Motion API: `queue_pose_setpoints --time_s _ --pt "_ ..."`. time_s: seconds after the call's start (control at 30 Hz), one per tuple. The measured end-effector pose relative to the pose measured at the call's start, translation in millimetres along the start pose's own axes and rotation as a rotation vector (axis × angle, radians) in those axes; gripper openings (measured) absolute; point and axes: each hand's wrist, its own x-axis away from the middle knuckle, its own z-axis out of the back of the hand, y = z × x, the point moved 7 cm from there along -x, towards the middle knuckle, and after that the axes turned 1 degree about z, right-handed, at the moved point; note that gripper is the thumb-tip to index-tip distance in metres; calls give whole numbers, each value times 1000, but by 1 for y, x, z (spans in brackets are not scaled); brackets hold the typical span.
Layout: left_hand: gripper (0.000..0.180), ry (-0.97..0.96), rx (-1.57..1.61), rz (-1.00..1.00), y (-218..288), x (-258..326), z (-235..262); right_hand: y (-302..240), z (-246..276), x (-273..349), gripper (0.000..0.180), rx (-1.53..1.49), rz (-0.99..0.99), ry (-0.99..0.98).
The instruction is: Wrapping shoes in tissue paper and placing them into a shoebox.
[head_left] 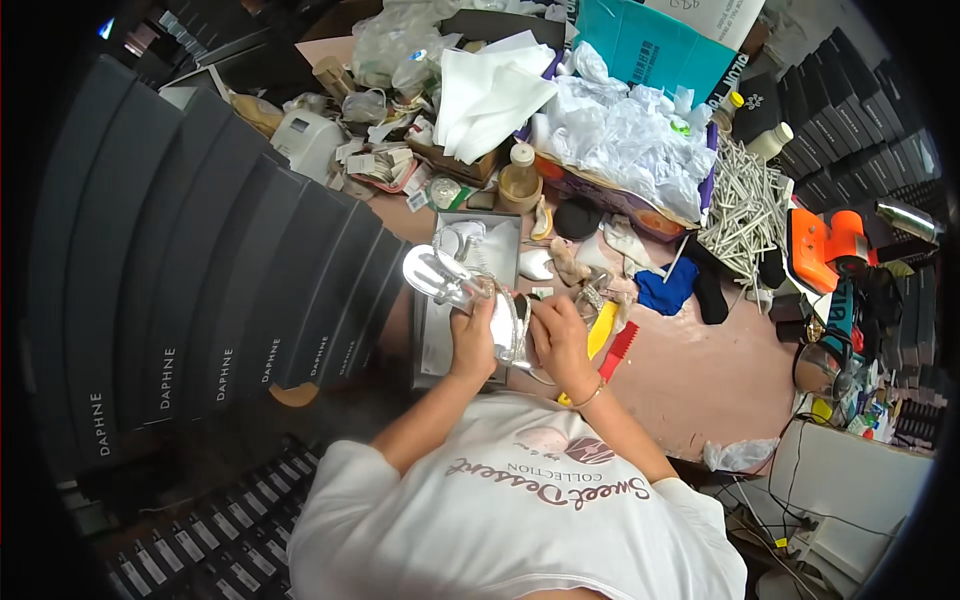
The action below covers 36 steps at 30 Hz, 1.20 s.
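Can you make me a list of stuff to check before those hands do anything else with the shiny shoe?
1. Left hand holding the silver sandal: ok, the thumb lies over it.
2. Right hand at the sparkly straps: ok, its bent fingers are there.
3. Strap end fastened: cannot tell, the right fingers hide that part.
4. Grey box open: ok, you can see inside it.
5. Space beside the right hand free: not ok, a yellow tool and a red toothed tool lie close by.
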Motion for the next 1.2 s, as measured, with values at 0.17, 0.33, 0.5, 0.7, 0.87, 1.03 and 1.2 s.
queue_pose_setpoints --time_s 0.17,0.33,0.5,0.7,0.87,1.03,1.2 --pt "17 -25 -16 90 12 0 35 -11 0 55 25 21 68 -229" --pt "23 -160 -247 94 25 4 45 43 35 4 64 552 32 -123" --pt "22 -389 -204 337 16 58 34 -40 4 -45 82 -533 2 -309" --pt "26 -306 -289 341 -2 88 108 -58 -29 23 66 -383 503 -577" --pt "21 50 -175 348 2 115 191 -10 -44 30 67 -105 -22 -501" --pt "21 64 -360 296 -14 76 208 -27 -109 -35 70 241 269 -354" --pt "18 29 -857 118 14 68 180 30 -177 0 11 685 466 -695"
